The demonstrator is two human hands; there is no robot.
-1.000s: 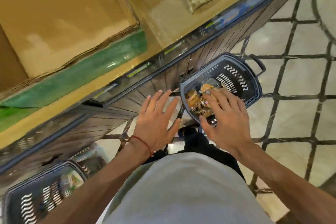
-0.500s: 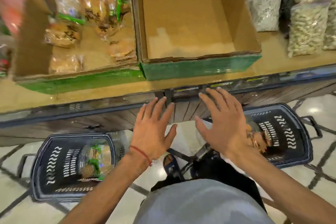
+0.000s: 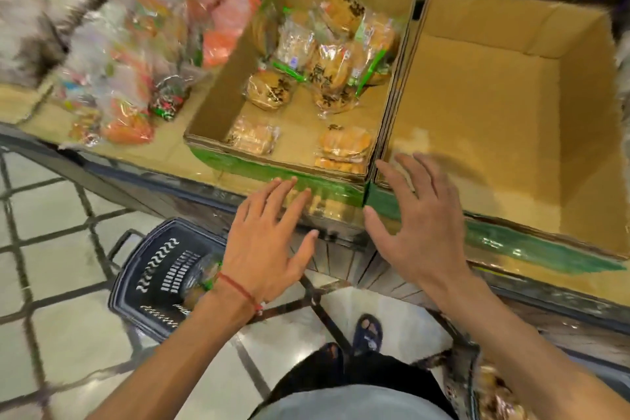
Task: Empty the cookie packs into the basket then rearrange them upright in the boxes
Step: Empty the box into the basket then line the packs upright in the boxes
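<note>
Dark characters mark the clear-wrapped round cookie packs (image 3: 332, 68), too blurred for us to read; the packs lie in the left green-fronted cardboard box (image 3: 218, 102). Our left grip (image 3: 269, 242) and right grip (image 3: 417, 225) hover spread wide, holding nothing, near the box's front edge; the dark plastic basket (image 3: 153, 269) sits on the tiled floor (image 3: 68, 334) below the left grip.
</note>
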